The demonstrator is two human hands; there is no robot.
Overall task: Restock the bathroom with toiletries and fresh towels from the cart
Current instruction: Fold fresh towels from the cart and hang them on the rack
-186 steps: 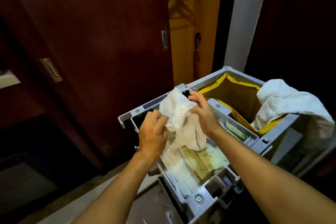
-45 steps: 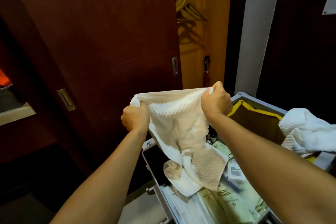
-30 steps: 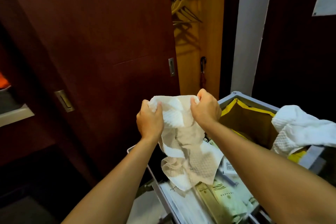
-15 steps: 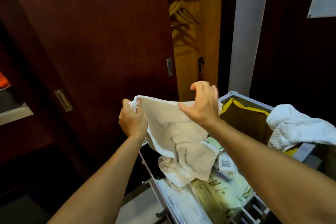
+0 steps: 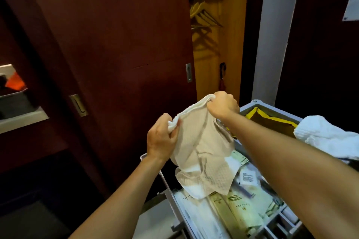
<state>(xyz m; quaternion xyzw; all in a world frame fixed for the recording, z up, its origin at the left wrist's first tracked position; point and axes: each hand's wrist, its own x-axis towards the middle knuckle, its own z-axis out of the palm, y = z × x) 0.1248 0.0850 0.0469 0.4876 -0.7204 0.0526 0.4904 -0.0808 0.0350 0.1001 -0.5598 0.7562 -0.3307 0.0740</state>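
**Cloth gathered between both hands above the cart**

Compared with half a second earlier, the right hand (image 5: 223,105), then spread with loose fingers over the cloth's top edge, is now closed into a fist on that edge, and the two hands are drawn nearer to each other, so the cloth hangs bunched rather than stretched.

At the centre of the frame the beige waffle-weave cloth (image 5: 202,147) is held up by its white hem. The left hand (image 5: 161,137) is curled round the lower left end of the hem; the right hand is clenched on the upper right end, slightly higher in the frame. The cloth's lower folds droop onto the top tray of the grey cart (image 5: 169,186), which fills the lower right of the frame.

In the tray, under and below the cloth, boxed and wrapped toiletries (image 5: 239,211) are laid, pale green and olive, with print too small to be read. A yellow-edged brown bag (image 5: 272,124) is set in the cart's far part at right centre, and a white towel (image 5: 328,137) is draped over the cart's edge at the right border.

A dark red sliding door (image 5: 116,54) with a recessed metal handle is seen across the left and centre. Hangers (image 5: 204,15) are hung in the lit wooden closet at upper centre, and an umbrella (image 5: 222,77) is hung below them.
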